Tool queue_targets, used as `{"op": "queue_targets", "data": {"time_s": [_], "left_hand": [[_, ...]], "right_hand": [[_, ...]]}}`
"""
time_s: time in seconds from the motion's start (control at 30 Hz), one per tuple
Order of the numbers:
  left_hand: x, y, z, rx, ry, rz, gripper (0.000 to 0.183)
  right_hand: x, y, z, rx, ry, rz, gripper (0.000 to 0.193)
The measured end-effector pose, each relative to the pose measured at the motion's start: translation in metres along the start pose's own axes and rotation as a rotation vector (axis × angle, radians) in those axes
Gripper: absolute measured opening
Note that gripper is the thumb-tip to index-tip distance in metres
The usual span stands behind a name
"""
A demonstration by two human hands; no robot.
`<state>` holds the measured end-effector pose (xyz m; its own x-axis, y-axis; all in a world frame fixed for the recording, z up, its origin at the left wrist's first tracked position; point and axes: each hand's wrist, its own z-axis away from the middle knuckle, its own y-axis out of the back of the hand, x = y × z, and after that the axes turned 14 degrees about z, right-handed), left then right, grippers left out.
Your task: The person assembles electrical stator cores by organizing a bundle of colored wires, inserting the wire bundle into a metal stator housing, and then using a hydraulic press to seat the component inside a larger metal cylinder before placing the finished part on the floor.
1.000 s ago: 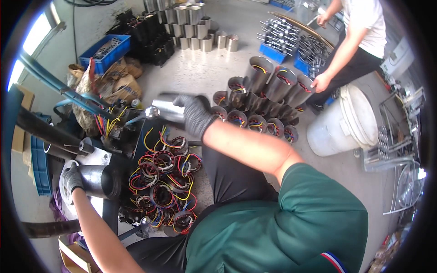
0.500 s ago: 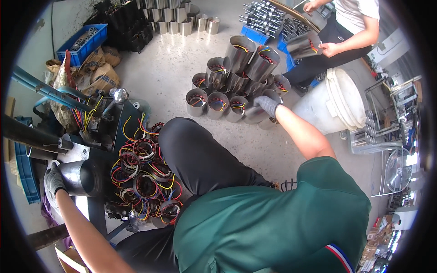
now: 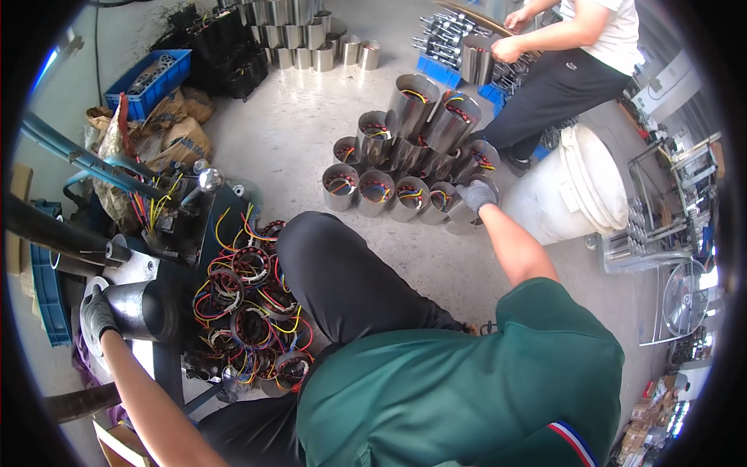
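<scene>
My right hand (image 3: pixel 478 194), in a grey glove, is closed over the rim of a steel cylinder (image 3: pixel 462 221) at the right end of the front row of a stack. Similar steel cylinders (image 3: pixel 376 194) stand and lean around it, with red rings and coloured wires inside. At the far left, my gloved left hand (image 3: pixel 99 313) curls over a pale metal ring (image 3: pixel 87 331) at the end of a dark cylinder (image 3: pixel 142 310) on the machine. Part of its fingers are hidden. Beside my knee lies a pile of wound stator rings (image 3: pixel 251 325) with coloured leads.
A co-worker (image 3: pixel 580 54) at the upper right holds a steel cylinder (image 3: pixel 476 61) near blue crates of shafts (image 3: pixel 437 68). A white bucket (image 3: pixel 548 194) leans right of my stack. More cylinders (image 3: pixel 292 35) are stacked at the back; sacks (image 3: pixel 187 140) and a blue crate (image 3: pixel 156 82) sit left.
My right hand has shifted right and a little nearer, along the stack's front row. The co-worker's cylinder has moved left, toward the shaft crates. My left hand stays at the ring.
</scene>
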<state>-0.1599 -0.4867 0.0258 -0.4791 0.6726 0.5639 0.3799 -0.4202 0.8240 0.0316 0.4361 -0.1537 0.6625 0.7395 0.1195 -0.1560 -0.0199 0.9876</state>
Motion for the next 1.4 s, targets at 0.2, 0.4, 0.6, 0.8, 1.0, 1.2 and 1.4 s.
{"op": "queue_targets", "data": {"time_s": [0.2, 0.4, 0.6, 0.8, 1.0, 1.2, 1.4], "left_hand": [[0.044, -0.035, 0.029, 0.065, -0.078, -0.097, 0.065], [0.004, -0.027, 0.031, 0.232, -0.121, 0.017, 0.059], [0.016, -0.028, 0.053, 0.273, -0.092, 0.178, 0.056], [0.01, -0.037, 0.08, 0.453, -0.313, 0.253, 0.039], [-0.041, -0.048, 0.106, 0.474, -0.329, 1.239, 0.034], [-0.035, -0.029, 0.166, 0.075, 0.6, 1.774, 0.035], [-0.031, -0.023, 0.172, -0.017, 0.677, 1.758, 0.064]], "right_hand": [[0.005, -0.026, 0.022, 0.476, -0.014, -0.309, 0.036], [-0.179, 0.165, 0.13, 0.261, 0.831, -0.87, 0.032], [-0.362, 0.191, 0.264, -0.374, 1.471, -0.893, 0.061], [-0.522, 0.127, 0.357, -0.722, 1.193, -1.485, 0.065], [-0.549, 0.145, 0.408, -0.737, 1.138, -1.326, 0.039], [-0.554, 0.138, 0.407, -0.694, 1.157, -1.338, 0.036], [-0.567, 0.157, 0.398, -0.494, 1.387, -1.201, 0.041]]}}
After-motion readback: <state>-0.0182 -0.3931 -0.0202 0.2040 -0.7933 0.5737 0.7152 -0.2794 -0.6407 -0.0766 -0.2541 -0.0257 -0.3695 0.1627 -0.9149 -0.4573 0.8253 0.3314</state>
